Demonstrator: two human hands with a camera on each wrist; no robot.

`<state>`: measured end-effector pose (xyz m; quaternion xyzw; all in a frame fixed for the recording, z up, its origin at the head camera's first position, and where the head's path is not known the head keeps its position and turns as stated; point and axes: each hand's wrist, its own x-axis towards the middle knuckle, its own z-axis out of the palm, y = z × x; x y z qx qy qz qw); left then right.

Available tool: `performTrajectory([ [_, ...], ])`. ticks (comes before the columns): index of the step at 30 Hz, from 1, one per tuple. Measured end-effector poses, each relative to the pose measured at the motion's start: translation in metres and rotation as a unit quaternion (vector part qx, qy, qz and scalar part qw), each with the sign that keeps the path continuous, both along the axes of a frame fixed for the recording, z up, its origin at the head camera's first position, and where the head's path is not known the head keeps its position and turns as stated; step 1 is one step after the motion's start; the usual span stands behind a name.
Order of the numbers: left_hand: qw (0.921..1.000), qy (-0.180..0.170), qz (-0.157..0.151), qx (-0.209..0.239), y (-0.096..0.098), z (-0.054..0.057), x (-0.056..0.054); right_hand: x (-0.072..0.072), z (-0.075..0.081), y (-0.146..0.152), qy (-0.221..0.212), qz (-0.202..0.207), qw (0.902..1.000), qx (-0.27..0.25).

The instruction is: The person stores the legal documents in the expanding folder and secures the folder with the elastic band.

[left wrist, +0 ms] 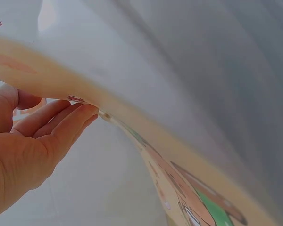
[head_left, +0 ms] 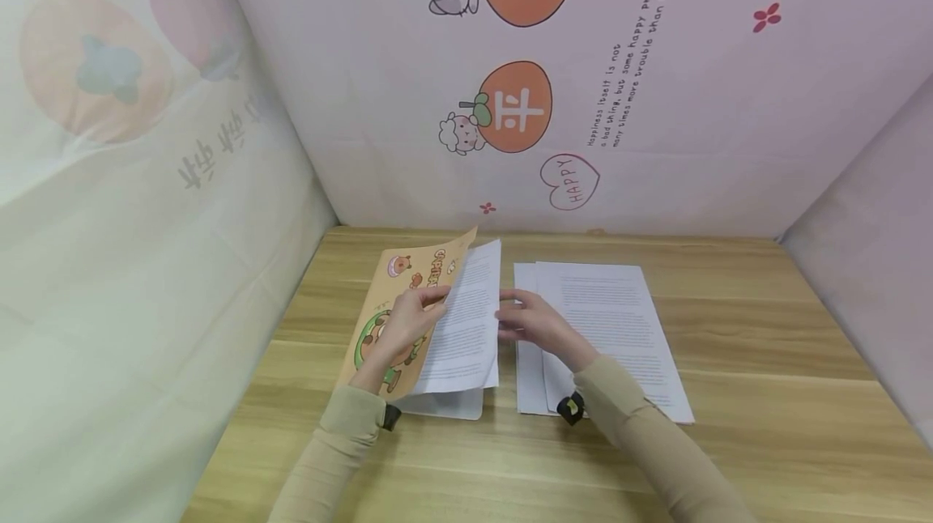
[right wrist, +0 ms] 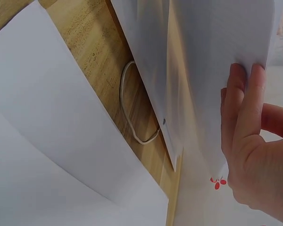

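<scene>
An orange folder with cartoon animals on its cover (head_left: 389, 272) stands partly raised on the left of the table. Printed sheets (head_left: 466, 321) lean upright inside it, over its pale back panel (head_left: 455, 405). My left hand (head_left: 408, 321) touches the cover's outer face near its free edge; in the left wrist view its fingers (left wrist: 68, 120) are nearly straight against it. My right hand (head_left: 535, 319) holds the right edge of the sheets, one fingertip in front and others behind. The right wrist view shows two fingers (right wrist: 245, 103) flat on the paper.
A second stack of printed paper (head_left: 612, 329) lies on the wooden table (head_left: 758, 345) to the right, its sheets slightly offset. A pale loop of cord (right wrist: 125, 103) rests between the two piles. Printed cloth walls (head_left: 394, 142) stand behind and at both sides.
</scene>
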<state>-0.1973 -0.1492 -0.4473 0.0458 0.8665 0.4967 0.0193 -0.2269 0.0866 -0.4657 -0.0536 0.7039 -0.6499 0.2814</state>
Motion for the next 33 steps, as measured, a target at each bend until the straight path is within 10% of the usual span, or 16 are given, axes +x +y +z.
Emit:
performTrajectory([
  [33, 0.9999, -0.009, -0.003, -0.013, 0.0, -0.002, -0.004, -0.006, -0.003, -0.034, -0.005, -0.023, 0.9996, 0.016],
])
